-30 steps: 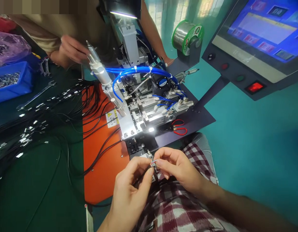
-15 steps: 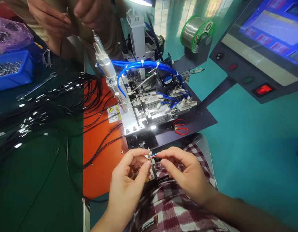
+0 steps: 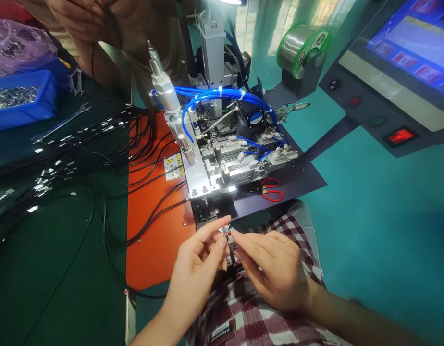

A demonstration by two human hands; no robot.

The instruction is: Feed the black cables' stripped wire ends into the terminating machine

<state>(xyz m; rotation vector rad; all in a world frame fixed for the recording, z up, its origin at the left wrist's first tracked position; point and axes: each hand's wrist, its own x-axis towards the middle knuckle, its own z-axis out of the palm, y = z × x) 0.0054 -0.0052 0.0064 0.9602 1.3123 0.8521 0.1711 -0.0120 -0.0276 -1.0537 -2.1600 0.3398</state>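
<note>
In the head view, the thin coloured wires (image 3: 229, 230) lie between the two hands, at the tip of the left thumb and just beside the right index fingertip, over the near end of the machine (image 3: 211, 166). Blue, red and white show among them; how many there are is too small to tell.

The left hand (image 3: 196, 264) pinches the wires at the thumb tip, its index finger stretched out above them and its other fingers curled behind; which of these presses against the thumb is hidden. The right hand (image 3: 276, 264) is partly open, palm down, its index fingertip reaching the wires and its thumb lower, leaving a narrow gap; whether a finger behind grips a wire cannot be told.

Both hands are above the checked cloth (image 3: 258, 302) on the person's lap. Beyond them, a red-handled cutting tool (image 3: 272, 195) lies on the dark plate (image 3: 304, 180) beside the machine. To the left, black cables (image 3: 153, 223) cross the orange board (image 3: 146, 264). Farther off are a spool (image 3: 289, 50) with green rims, a wrench (image 3: 63, 124) and a blue bin (image 3: 45, 103) of small metal parts
</note>
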